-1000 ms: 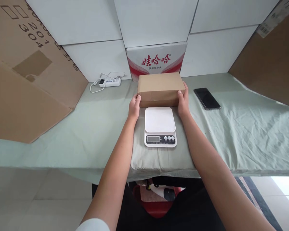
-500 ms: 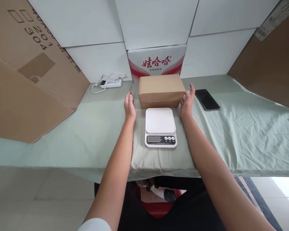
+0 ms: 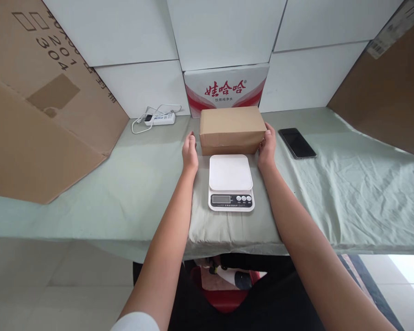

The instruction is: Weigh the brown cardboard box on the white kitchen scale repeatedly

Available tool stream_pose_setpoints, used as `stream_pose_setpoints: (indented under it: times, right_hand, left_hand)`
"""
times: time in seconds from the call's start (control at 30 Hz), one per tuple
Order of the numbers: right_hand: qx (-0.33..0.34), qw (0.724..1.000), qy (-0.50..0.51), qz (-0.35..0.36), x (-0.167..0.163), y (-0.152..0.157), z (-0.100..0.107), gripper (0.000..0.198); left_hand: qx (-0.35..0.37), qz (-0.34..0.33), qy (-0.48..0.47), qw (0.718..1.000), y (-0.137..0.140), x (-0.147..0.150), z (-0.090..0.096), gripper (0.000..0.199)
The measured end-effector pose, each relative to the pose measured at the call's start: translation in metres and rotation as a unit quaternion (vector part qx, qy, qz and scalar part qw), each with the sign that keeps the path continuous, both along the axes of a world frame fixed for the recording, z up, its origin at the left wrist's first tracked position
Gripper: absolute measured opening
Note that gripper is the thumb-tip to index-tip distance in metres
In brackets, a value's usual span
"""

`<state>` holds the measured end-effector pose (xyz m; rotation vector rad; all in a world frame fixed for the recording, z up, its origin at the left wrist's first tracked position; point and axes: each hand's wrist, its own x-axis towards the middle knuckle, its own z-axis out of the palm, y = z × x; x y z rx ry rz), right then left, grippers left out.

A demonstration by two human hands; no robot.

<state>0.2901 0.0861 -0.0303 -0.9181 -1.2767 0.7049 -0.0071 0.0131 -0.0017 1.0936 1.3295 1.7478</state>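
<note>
2 hands [image 3: 190,154] [image 3: 267,149], both spread, flank 1 cardbd box [image 3: 232,131] behind 1 scale [image 3: 231,174], 1 phone [image 3: 297,143] at rt.

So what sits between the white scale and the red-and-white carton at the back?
The brown cardboard box lies between the white scale and the red-and-white carton; the head view shows it.

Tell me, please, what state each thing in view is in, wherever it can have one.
Brown cardboard box, closed
Digital kitchen scale, upright, with no readable digits on its display
Smartphone, lying face up, screen dark
White cord, loosely looped
Light green tablecloth, spread out, wrinkled on the right
Left grip, open, apart from the box
Right grip, open, apparently touching the box's right end
</note>
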Motion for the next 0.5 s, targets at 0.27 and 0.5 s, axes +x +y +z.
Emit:
stream_pose_setpoints:
  times: [0.27, 0.5]
  right_hand:
    - [-0.054, 0.998, 0.042, -0.009, -0.0020, -0.0055, 0.0067, 0.089]
    - [-0.066, 0.995, 0.077, -0.023, -0.0060, -0.0087, 0.0105, 0.091]
  left_hand:
    - [0.002, 0.000, -0.012, 1.000, 0.0002, 0.0020, -0.0014, 0.100]
    - [0.002, -0.005, 0.004, 1.000, 0.0011, 0.0019, -0.0053, 0.101]
